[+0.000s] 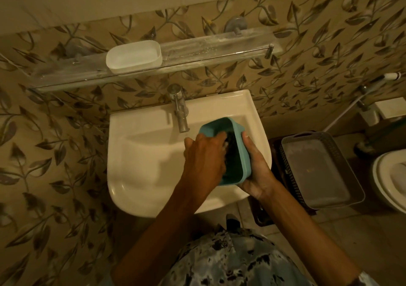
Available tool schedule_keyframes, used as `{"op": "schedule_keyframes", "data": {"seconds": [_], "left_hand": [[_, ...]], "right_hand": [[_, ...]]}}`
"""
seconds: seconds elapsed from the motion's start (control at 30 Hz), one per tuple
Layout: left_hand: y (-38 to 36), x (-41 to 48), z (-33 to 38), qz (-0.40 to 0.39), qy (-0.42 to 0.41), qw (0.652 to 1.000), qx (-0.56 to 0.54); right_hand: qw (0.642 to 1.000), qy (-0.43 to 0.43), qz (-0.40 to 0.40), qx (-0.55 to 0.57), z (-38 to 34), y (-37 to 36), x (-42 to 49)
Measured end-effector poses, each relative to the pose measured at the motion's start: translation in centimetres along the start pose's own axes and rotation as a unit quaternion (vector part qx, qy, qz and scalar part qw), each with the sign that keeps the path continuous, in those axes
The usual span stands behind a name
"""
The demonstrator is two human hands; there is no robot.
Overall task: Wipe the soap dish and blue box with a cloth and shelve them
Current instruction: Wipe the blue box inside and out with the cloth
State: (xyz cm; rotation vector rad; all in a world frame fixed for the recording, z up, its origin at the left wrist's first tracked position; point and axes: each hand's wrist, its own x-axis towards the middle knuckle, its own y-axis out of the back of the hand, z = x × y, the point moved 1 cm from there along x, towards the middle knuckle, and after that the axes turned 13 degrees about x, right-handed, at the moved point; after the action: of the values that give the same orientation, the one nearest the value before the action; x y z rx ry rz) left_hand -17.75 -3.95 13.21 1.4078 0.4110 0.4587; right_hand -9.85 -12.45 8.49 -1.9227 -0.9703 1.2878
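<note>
Right hand (256, 173) grips blue box (242, 154) over sink (149, 154), left hand (203, 154) holds cloth (231, 142) inside; leaf-patterned wall (55, 132).

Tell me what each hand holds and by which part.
The right hand grips the blue plastic box by its right wall and near corner; left hand holds a dark cloth inside it.

Dim, warm amber cast over whole frame. Brightest area is white sink (153, 154): soft sheen on back rim and front-left curve, no hard glare. Small glints on tap (181, 114). Soft shadow across basin beside left hand (204, 160). Inside of blue box (214, 124) nearly black. Cloth (228, 145) there barely readable, fingertips on it smeared by motion blur. Glass shelf (197, 53) bowed by wide-angle distortion. Wall tiles (55, 132) stretch toward edges. Corners darker, lower left murky. Overall soft, slightly noisy.
</note>
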Motion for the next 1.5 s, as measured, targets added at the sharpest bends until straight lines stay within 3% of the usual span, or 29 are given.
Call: {"op": "schedule_keyframes", "data": {"seconds": [0.1, 0.3, 0.4, 0.47, 0.57, 0.6, 0.7, 0.73, 0.77, 0.8, 0.87, 0.9, 0.97, 1.03, 1.13, 1.23, 1.3, 1.4, 1.5], "left_hand": [[-0.3, -1.0, -0.3, -0.058, -0.06, 0.995, -0.046], [0.1, -1.9, -1.5, -0.001, -0.111, 0.994, -0.017], [0.2, -2.5, -0.6, -0.015, -0.079, 0.995, -0.061], [0.8, -3.0, -0.2, -0.009, -0.02, 0.986, -0.167], [1.9, -3.5, 0.2, -0.023, 0.09, 0.914, -0.396], [2.1, -3.4, 0.2, -0.044, 0.13, 0.876, -0.463], [2.3, -2.7, -0.5, -0.124, 0.223, 0.72, -0.646], [2.3, -2.7, -0.8, -0.127, 0.209, 0.702, -0.669], [2.2, -2.9, -1.0, -0.116, 0.168, 0.74, -0.641], [1.9, -3.0, -1.2, -0.094, 0.115, 0.818, -0.556], [0.8, -3.3, -1.4, -0.058, 0.05, 0.951, -0.298], [0.3, -3.3, -1.6, -0.04, 0.044, 0.983, -0.175], [-0.1, -2.9, -2.0, -0.007, 0.028, 0.999, -0.028], [-0.1, -2.6, -1.9, 0.008, -0.003, 1.0, 0.022], [0.1, -2.6, -1.4, 0.027, 0.009, 0.994, -0.103], [0.9, -2.7, -1.0, -0.016, 0.051, 0.955, -0.291], [1.2, -2.5, -1.3, -0.066, 0.125, 0.896, -0.42], [1.9, -2.1, -1.3, -0.124, 0.237, 0.715, -0.646], [3.2, -1.0, -1.9, -0.145, 0.257, 0.564, -0.771]], "right_hand": [[0.998, 0.02, -0.005, -0.06, -1.3, 0.0, 0.3], [0.986, 0.067, -0.02, -0.154, -2.5, -1.8, 0.6], [0.98, 0.095, -0.021, -0.176, -2.4, -2.7, 0.7], [0.975, 0.126, -0.02, -0.184, -2.2, -2.9, 0.8], [0.956, 0.196, -0.028, -0.215, -2.2, -3.2, 0.8], [0.95, 0.216, -0.026, -0.224, -2.2, -3.2, 0.8], [0.94, 0.245, -0.014, -0.236, -2.2, -3.1, 0.8], [0.942, 0.242, -0.012, -0.232, -2.2, -3.1, 0.7], [0.947, 0.231, -0.013, -0.222, -2.2, -3.2, 0.7], [0.951, 0.219, -0.017, -0.219, -2.2, -3.3, 0.7], [0.948, 0.202, -0.029, -0.244, -2.1, -3.5, 0.8], [0.945, 0.195, -0.032, -0.26, -1.9, -3.6, 0.8], [0.952, 0.17, -0.023, -0.253, -1.5, -3.6, 1.0], [0.957, 0.162, -0.016, -0.241, -1.4, -3.5, 1.2], [0.957, 0.173, -0.007, -0.234, -1.6, -3.6, 1.4], [0.942, 0.219, 0.002, -0.253, -1.7, -3.0, 1.5], [0.936, 0.246, 0.003, -0.253, -1.7, -2.6, 1.5], [0.929, 0.271, -0.004, -0.253, -1.3, -2.3, 1.1], [0.917, 0.276, -0.027, -0.288, -0.4, -2.0, 0.9]]}}
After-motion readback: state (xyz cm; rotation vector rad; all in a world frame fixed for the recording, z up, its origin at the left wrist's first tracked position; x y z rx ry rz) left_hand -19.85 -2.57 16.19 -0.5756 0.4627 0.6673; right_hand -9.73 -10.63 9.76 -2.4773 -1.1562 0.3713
